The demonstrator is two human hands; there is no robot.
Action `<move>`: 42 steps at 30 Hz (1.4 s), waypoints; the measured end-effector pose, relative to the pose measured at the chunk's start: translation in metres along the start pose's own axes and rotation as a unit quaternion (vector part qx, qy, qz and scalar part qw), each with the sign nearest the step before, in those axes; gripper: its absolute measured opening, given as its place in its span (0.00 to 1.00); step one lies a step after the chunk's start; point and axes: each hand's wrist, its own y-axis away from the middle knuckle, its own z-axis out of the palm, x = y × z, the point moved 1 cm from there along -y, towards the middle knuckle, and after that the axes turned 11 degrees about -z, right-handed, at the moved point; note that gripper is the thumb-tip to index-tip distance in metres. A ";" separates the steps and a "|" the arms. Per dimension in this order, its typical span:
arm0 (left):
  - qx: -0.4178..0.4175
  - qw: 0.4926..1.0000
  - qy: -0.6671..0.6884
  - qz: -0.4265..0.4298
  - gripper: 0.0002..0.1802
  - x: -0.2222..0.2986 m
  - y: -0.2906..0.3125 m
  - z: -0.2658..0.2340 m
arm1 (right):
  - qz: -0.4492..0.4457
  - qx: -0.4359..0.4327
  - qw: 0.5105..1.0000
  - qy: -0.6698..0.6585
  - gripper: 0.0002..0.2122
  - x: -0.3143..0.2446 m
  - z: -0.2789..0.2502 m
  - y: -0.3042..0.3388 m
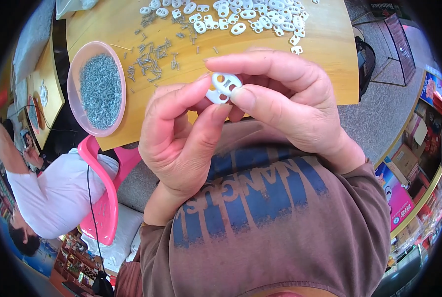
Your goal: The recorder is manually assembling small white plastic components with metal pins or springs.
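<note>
1. Fingers (186, 99) of your left hand (174, 131) are narrow, pinching the left side of a small white plastic piece with oval ends and round holes (223, 88), probably to steady it.
2. Your right hand (300, 104) grips the same piece: the thumb lies on its right end, while the index finger arches above. That likely leaves the holes facing you. Your fingers behind are partly hidden, so I cannot tell how they bear on it, nor whether you hold one piece or two overlapping.
3. You have the piece in front of your chest, raised near the edge of the yellow wooden table (330, 74), seemingly for a close view.
4. Loose silver metal pins (154, 58) lie scattered beyond your left hand, perhaps spread out for easy picking.
5. Beside them, a pale pink oval plastic bowl (74, 84) contains many more, which keeps them gathered.
6. Other white plastic pieces (265, 21) are heaped toward the far edge, apart from the bowl.
</note>
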 end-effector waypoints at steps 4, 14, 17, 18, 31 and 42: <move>0.000 1.000 0.028 -0.003 0.18 -0.001 0.000 0.004 | 0.006 0.005 1.000 -0.005 0.14 0.001 -0.001 0.001; 0.000 1.000 0.002 0.013 0.18 -0.006 0.002 0.003 | 0.046 0.028 0.998 -0.011 0.13 -0.003 0.002 -0.001; -0.007 1.000 -0.026 0.013 0.18 -0.005 0.002 0.000 | 0.056 0.016 0.998 -0.009 0.13 -0.002 -0.001 -0.002; -0.015 0.999 -0.030 0.014 0.18 -0.004 0.002 -0.001 | 0.057 0.016 0.998 -0.009 0.13 -0.003 0.000 -0.002; -0.053 0.999 0.008 0.001 0.19 -0.002 -0.003 -0.008 | 0.012 -0.014 0.999 -0.036 0.12 -0.001 0.001 0.001; -0.038 0.982 0.169 -0.076 0.18 0.002 0.002 -0.001 | -0.077 -0.084 0.994 0.003 0.15 0.007 -0.003 -0.001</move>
